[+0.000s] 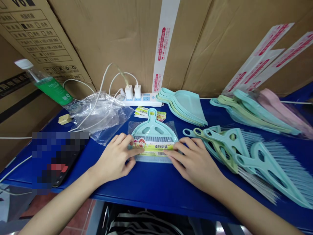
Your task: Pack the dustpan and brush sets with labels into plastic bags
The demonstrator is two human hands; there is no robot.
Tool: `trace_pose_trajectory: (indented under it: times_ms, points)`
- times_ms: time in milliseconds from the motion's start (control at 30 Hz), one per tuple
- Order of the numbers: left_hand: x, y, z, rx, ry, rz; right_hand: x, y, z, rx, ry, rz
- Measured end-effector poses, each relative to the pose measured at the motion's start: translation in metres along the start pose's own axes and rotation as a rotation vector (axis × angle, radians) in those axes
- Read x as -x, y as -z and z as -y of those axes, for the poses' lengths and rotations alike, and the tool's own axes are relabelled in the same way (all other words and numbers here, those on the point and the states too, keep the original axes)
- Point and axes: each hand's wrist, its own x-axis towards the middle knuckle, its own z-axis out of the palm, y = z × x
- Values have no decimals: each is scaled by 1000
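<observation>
Before me on the blue table lies a light-blue dustpan and brush set (154,127) in a clear plastic bag, its ring handle pointing away from me. A printed label card (156,148) with red mushrooms crosses its front, over the grey bristles. At the left edge my left hand (118,156) is closed, with its index finger on the label and its thumb below. My right hand (193,160) grips the right edge, fingertips pressing on the label's end. Whether the label sits inside or outside the bag, I cannot tell.
Stacked dustpans (187,102) stand behind to the right, near bagged sets (256,107). Loose brushes (227,143) lie right. Spare label cards (140,112), a power strip (146,101), clear bags (102,112), a bottle (52,91) and a black phone-like object (70,163) surround the left side.
</observation>
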Motion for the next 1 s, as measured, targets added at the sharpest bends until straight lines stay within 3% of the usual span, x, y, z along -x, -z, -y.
trace_pose_trajectory:
  times_ms: [300,667,1000]
  points:
    - [4,5,6,83,48,6,2,6,-4,59,-29,-56]
    - [5,13,17,5,54,10,4,3,-3,201,41,-28]
    - [4,5,11,-11,62,-71,4,5,2,354,10,-52]
